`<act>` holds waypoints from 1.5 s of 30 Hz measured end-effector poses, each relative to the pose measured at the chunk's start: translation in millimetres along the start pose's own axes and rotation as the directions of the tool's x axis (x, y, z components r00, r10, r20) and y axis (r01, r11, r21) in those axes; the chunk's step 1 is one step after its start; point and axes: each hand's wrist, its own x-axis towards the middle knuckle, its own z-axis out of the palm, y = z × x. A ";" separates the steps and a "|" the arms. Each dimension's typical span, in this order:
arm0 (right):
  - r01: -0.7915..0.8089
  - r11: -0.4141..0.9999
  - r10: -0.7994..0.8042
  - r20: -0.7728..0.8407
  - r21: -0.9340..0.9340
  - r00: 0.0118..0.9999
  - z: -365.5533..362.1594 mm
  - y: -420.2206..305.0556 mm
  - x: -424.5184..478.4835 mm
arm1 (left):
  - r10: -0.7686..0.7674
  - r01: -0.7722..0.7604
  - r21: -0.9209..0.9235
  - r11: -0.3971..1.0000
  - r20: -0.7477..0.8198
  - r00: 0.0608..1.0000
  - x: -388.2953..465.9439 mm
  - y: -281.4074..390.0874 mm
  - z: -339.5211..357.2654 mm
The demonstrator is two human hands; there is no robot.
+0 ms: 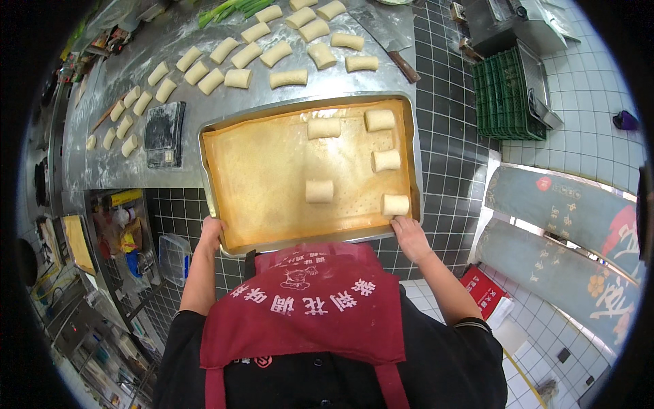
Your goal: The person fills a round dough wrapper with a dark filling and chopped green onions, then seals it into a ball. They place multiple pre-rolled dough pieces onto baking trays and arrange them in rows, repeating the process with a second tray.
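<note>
A metal baking tray lined with brown, shiny baking paper lies before me, its far part over the table. My left hand grips its near left corner. My right hand holds the near right corner, fingers over the rim. Several dough pieces rest on the liner: one just beyond my right hand, one near the middle, others towards the right and far sides. More cut dough pieces are spread on the floured steel table beyond the tray.
The steel table also bears a flour-dusted scale, a cleaver at its right edge and green onions at the back. Green plastic crates stand to the right. Below at left are shelves and a clear plastic box.
</note>
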 end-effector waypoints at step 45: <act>0.107 0.994 -0.108 -0.176 -0.014 0.978 -86.8 106.7 238.3 | -0.024 0.024 -0.006 1.000 -0.058 0.998 -9.4 17.7 18.7</act>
